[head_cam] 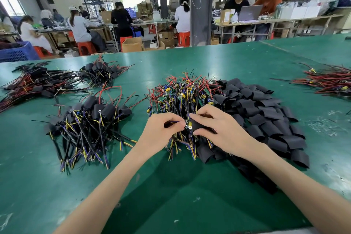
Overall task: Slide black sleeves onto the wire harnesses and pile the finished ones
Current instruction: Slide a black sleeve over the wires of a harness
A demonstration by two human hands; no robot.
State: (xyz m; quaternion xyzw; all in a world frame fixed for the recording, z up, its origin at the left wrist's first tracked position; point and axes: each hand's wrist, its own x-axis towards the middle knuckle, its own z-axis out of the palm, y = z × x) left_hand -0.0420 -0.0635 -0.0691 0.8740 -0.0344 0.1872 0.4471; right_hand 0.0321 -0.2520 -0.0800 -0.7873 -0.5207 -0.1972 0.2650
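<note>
my left hand [163,129] pinches the wires of one harness [187,122] between thumb and fingertips. my right hand [220,127] is curled round a black sleeve [201,126], its mouth held against the harness's little board end. both are about midway across the green table [47,167], nearer its near edge than its far one. the ring terminal [190,127] shows right at the sleeve's opening, so i judge the sleeve is barely on. to do this well i should squeeze the sleeve's sides lightly so the flat mouth gapes, keep the board in line with it, and tuck the ring in first so nothing snags the lip. then i draw the sleeve over while my left hand keeps the wires taut. the bare harnesses [180,97] lie just beyond my hands, the spare sleeves [266,116] toward the right edge, and the finished pile [91,119] toward the left edge, where this one goes.
</note>
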